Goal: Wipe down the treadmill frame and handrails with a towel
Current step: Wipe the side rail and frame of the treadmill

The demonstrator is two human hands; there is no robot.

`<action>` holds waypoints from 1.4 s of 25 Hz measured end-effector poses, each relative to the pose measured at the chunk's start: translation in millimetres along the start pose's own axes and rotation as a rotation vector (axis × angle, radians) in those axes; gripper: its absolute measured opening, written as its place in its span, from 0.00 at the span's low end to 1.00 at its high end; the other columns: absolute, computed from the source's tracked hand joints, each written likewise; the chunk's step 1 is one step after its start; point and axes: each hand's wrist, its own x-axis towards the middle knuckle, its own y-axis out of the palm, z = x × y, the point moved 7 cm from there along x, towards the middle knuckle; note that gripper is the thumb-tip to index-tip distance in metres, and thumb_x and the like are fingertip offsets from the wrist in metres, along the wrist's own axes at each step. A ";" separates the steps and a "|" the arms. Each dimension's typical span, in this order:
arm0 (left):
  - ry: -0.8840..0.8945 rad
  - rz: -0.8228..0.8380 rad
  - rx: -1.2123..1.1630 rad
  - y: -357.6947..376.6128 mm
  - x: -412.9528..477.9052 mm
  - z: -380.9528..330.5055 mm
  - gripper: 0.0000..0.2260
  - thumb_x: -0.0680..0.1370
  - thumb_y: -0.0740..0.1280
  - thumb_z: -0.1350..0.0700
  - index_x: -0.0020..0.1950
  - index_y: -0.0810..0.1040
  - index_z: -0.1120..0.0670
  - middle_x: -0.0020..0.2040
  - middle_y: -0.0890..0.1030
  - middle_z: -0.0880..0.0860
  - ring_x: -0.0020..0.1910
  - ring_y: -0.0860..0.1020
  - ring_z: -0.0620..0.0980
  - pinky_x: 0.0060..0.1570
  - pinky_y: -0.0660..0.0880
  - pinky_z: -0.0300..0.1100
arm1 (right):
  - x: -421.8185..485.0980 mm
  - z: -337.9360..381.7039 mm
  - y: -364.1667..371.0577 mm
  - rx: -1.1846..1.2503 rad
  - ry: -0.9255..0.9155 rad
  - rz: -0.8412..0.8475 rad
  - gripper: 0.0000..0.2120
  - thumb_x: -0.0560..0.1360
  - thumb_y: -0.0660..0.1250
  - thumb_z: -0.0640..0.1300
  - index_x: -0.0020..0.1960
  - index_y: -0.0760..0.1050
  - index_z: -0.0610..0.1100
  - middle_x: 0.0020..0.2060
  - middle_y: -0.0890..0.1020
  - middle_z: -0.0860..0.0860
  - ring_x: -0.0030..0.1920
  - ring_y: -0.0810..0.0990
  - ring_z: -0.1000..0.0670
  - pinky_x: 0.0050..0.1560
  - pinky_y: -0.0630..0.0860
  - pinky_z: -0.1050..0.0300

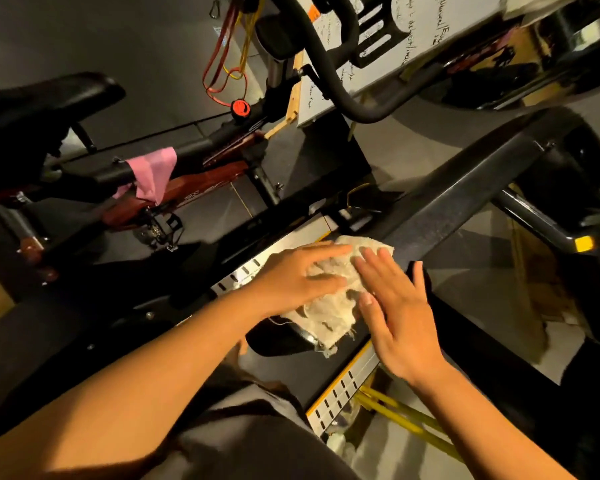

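A crumpled cream towel (pixel 333 306) lies on the near end of the treadmill's black handrail (pixel 440 206), which runs up to the right. My left hand (pixel 291 278) lies flat on the towel's left side, fingers stretched over it. My right hand (pixel 399 317) presses on its right side with fingers spread. The towel's frayed lower edge hangs below the rail end. Under my hands, the treadmill's silver slotted side rail (pixel 239 275) and the black deck (pixel 284 368) show.
An exercise bike with a black saddle (pixel 49 98), a red knob (pixel 240 108) and a pink cloth (pixel 153 174) over its frame stands at left. A curved black handlebar (pixel 336 81) and a whiteboard (pixel 361 46) are beyond. Yellow bars (pixel 406 417) lie low right.
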 end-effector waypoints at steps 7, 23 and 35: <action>-0.330 0.234 0.462 -5.4 14.8 10.3 0.28 0.79 0.42 0.33 0.78 0.52 0.39 0.75 0.67 0.52 0.74 0.64 0.57 0.70 0.62 0.51 | 63.7 -24.7 1.5 -0.119 -0.134 -0.052 0.20 0.81 0.52 0.51 0.61 0.78 0.48 0.60 0.80 0.53 0.68 0.72 0.50 0.75 0.49 0.36; -0.252 0.126 -0.186 10.9 47.4 52.0 0.15 0.74 0.63 0.33 0.60 0.70 0.26 0.58 0.75 0.26 0.62 0.72 0.31 0.72 0.60 0.41 | 70.5 -86.9 -28.8 0.279 0.332 -0.622 0.18 0.68 0.56 0.31 0.54 0.76 0.41 0.49 0.74 0.56 0.52 0.71 0.55 0.60 0.70 0.44; -0.014 0.075 0.103 41.1 192.3 -26.1 0.24 0.72 0.52 0.30 0.68 0.58 0.24 0.78 0.55 0.39 0.76 0.59 0.49 0.70 0.61 0.46 | 69.5 -81.8 -35.9 0.341 0.316 -0.673 0.14 0.65 0.55 0.26 0.46 0.71 0.36 0.52 0.74 0.40 0.55 0.72 0.46 0.55 0.65 0.68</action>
